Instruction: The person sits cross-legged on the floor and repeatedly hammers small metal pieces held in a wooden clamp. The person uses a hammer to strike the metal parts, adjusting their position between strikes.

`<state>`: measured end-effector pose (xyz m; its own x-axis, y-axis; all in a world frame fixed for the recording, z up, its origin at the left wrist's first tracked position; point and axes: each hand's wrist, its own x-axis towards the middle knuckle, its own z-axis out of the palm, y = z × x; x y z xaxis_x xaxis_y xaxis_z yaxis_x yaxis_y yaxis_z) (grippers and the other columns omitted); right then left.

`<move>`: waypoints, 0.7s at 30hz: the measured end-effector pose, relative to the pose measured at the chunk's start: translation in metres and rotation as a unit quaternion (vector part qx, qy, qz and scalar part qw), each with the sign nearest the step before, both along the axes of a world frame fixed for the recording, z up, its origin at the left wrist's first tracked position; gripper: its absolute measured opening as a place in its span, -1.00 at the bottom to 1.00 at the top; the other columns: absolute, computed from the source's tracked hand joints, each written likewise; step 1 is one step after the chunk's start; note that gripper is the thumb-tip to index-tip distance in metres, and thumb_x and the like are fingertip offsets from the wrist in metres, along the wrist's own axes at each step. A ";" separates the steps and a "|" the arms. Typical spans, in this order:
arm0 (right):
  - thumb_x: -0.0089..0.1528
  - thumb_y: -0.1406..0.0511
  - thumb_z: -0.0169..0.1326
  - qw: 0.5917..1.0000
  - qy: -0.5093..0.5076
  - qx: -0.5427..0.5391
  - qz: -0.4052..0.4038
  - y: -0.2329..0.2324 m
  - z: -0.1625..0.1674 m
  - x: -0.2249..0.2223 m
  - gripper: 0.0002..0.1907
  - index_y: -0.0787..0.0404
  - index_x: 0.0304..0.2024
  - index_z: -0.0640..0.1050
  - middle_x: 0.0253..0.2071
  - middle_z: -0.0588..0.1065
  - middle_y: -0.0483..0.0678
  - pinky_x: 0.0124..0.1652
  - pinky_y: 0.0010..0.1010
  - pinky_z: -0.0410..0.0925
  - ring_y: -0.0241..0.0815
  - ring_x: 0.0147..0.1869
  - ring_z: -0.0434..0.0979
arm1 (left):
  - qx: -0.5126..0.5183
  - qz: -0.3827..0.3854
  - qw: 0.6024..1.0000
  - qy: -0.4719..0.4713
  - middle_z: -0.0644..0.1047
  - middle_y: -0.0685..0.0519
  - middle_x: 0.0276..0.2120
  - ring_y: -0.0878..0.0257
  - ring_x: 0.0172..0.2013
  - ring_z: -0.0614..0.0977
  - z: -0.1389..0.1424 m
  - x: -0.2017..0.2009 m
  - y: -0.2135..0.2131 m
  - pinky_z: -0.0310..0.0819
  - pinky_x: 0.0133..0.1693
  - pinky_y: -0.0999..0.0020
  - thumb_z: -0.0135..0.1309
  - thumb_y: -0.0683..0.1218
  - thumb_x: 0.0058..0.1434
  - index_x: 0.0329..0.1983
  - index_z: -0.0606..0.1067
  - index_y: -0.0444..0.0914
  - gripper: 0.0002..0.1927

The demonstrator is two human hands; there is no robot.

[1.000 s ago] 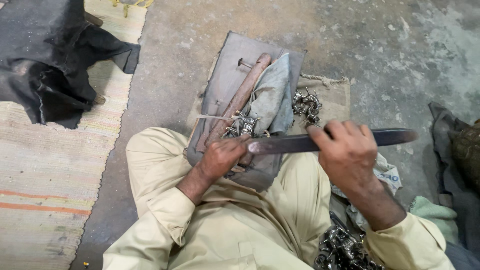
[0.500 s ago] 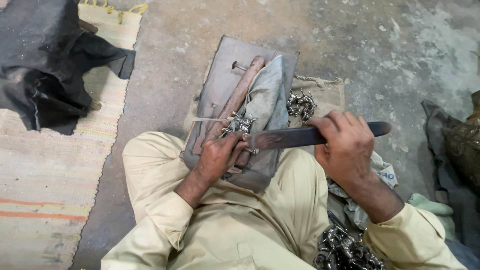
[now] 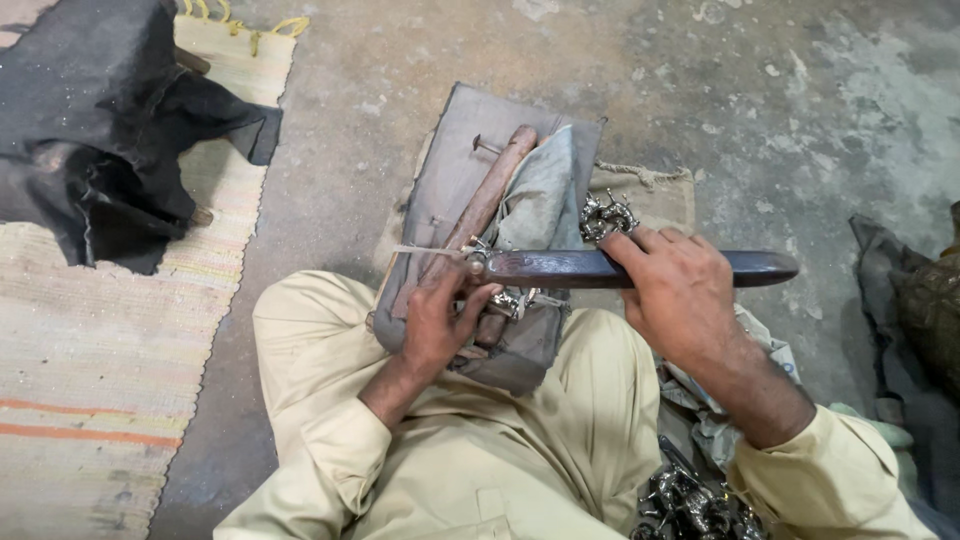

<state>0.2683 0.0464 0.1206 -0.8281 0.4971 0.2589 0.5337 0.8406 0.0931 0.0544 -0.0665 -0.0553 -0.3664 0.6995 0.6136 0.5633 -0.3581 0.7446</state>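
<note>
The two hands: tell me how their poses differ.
The right hand lies over the long dark file, fingers wrapped across its middle; the left hand pinches a small metal piece near the file's tip. The right arm reaches further out; the left stays close to the lap. Both are bare.

The person sits with knees spread. The left hand (image 3: 437, 322) reaches forward from a bent elbow, fingers curled down and pressed together in a tight hold. The right hand (image 3: 672, 290) lies palm down, fingers wrapped closed in a grip, its forearm angling back towards the right, sleeve at the wrist.
</note>
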 end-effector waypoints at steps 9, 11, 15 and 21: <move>0.12 0.24 0.28 0.957 -0.039 -0.275 -0.083 0.024 -0.013 0.006 -0.67 0.16 -0.10 0.53 -0.44 0.57 0.11 -0.30 -0.05 0.38 0.14 -0.34 0.62 | -0.096 -0.013 0.993 -0.072 0.67 -0.01 -0.40 0.21 -0.42 0.71 0.012 0.004 0.001 0.55 -0.39 0.32 0.33 -0.09 0.18 0.00 0.55 -0.27 -0.65; 0.10 0.26 0.28 0.968 -0.035 -0.242 -0.051 0.026 -0.017 0.006 -0.65 0.13 -0.08 0.55 -0.42 0.59 0.08 -0.29 -0.06 0.37 0.14 -0.32 0.62 | -0.073 -0.010 0.996 -0.047 0.67 0.00 -0.37 0.21 -0.38 0.73 0.010 0.007 0.000 0.58 -0.36 0.31 0.33 -0.08 0.19 -0.02 0.56 -0.24 -0.67; 0.12 0.31 0.23 0.982 0.120 -0.135 0.064 0.026 -0.018 0.006 -0.60 0.19 0.02 0.53 -0.19 0.58 0.08 -0.20 -0.12 0.43 0.11 -0.17 0.62 | -0.106 0.009 0.994 -0.033 0.65 -0.02 -0.41 0.09 -0.41 0.71 0.006 0.009 -0.001 0.53 -0.39 0.23 0.32 -0.06 0.23 -0.07 0.55 -0.24 -0.72; 0.02 0.43 0.22 0.998 -0.023 0.026 0.045 0.026 -0.003 -0.007 -0.56 0.10 -0.02 0.58 -0.23 0.55 -0.02 -0.13 -0.12 0.38 0.04 -0.09 0.59 | -0.081 -0.011 0.997 0.003 0.67 -0.07 -0.31 0.00 -0.30 0.74 -0.001 0.012 -0.002 0.59 -0.31 0.17 0.28 -0.10 0.24 -0.07 0.52 -0.26 -0.73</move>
<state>0.2609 0.0724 0.1174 -0.8807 0.4063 0.2434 0.4496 0.8788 0.1602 0.0666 -0.0688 -0.0559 -0.3471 0.7974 0.4937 0.5612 -0.2452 0.7906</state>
